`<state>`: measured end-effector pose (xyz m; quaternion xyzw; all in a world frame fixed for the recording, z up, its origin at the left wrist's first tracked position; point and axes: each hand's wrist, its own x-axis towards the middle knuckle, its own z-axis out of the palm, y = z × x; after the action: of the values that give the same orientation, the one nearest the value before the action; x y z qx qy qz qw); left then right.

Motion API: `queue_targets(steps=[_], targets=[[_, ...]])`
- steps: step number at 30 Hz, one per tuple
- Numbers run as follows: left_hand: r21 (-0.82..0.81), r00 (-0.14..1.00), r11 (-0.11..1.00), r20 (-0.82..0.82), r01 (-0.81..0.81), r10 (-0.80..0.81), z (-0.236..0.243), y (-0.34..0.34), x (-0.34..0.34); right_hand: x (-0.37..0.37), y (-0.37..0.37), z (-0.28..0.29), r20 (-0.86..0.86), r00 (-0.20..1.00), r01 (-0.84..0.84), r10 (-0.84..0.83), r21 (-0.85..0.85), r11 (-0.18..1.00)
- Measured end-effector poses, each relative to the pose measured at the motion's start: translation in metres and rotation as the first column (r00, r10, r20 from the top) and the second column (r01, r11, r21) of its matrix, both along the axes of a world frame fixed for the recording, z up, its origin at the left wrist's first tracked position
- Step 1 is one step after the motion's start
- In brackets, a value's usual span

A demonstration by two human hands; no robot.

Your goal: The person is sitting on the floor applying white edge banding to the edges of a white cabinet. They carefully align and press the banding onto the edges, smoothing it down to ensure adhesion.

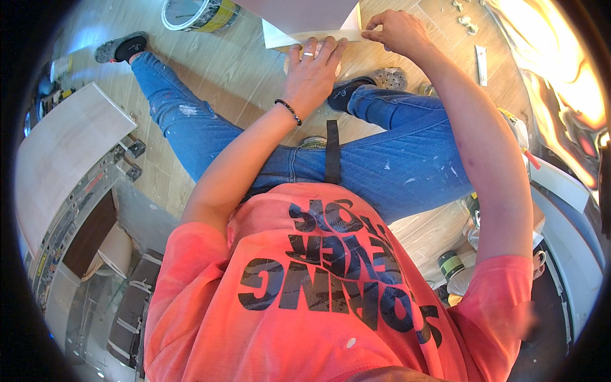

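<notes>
Ahead of me, at the top of the view, stands a white board or box-like piece (312, 14) with a pale strip (347, 37) along its near edge. My left hand (312, 75) rests on that near edge, its fingers stretched out and slightly spread. At the right corner of the piece, my right hand (401, 33) has thumb and forefinger pinched together beside the strip's end. Whether the pinch holds the strip is too small to tell. The far part of the white piece runs out of the picture.
An open paint bucket (191, 14) stands at the far left. A flat white piece (482, 65) and crumpled scraps (468, 24) lie on the wood-look floor (254, 38). Bright plastic sheeting (547, 70) is at right; a pale curved panel (73, 140) is at left. A can (450, 264) sits behind my right arm.
</notes>
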<state>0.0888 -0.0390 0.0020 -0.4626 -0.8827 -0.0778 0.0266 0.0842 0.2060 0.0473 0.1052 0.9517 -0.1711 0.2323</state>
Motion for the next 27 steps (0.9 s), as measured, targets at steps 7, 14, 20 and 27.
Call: queue_targets(steps=[7, 14, 20, 27], targets=[[0.04, 0.999, 0.999, 0.025, 0.019, -0.02, -0.001, 0.016, 0.0, -0.001, -0.002, 0.004, 0.03, 1.0, 0.008, -0.008, -0.012, 1.0], [0.054, 1.0, 0.998, 0.014, 0.023, -0.024, -0.007, 0.026, 0.002, 0.002, 0.002, -0.004, -0.013, 1.0, 0.01, -0.01, -0.022, 1.0], [0.047, 1.0, 0.999, 0.017, -0.025, 0.024, -0.008, 0.02, 0.002, 0.001, 0.003, -0.005, 0.001, 1.0, -0.01, 0.011, -0.055, 0.998], [0.012, 0.999, 0.999, 0.0, -0.047, 0.047, -0.008, 0.032, 0.002, 0.003, 0.003, -0.003, 0.012, 1.0, 0.021, -0.02, -0.054, 0.998]])
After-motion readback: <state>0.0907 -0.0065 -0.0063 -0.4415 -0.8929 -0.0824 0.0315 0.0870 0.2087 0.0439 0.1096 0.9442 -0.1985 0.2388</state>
